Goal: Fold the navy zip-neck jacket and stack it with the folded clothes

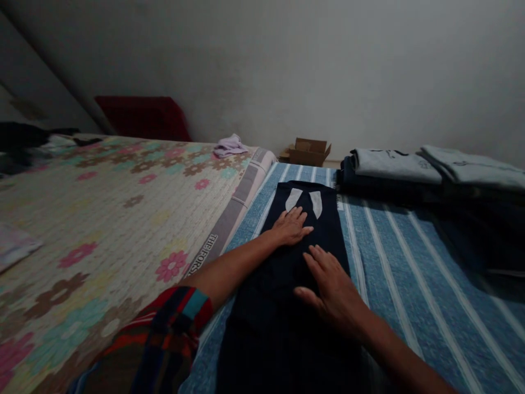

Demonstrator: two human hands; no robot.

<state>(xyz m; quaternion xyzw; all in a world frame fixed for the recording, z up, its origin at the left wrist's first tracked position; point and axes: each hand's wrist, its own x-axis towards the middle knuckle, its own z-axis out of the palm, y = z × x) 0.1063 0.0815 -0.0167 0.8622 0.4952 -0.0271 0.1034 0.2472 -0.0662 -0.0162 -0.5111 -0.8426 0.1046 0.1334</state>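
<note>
- A plain pale wall [287, 71] is seen across the top of the frame; below it, a floral cover [135, 219] is spread at left and a blue striped sheet [389, 262] at centre and right.
- The dark garment [274, 295] is laid lengthwise on the striped sheet, from the centre to the bottom edge, with two pale patches [315, 204] shown near its far end.
- The left hand [291, 225] is opened and laid palm down near those patches; nothing is gripped.
- The right hand [328, 279] is likewise opened, lower and further right, over the garment; whether its whole palm is pressed down cannot be told.
- By appearance, the garment is already spread into a long, narrow shape and is being smoothed; no crosswise fold is seen in it.
- Folded clothes [394, 164] are piled at the right, seemingly finished.
</note>
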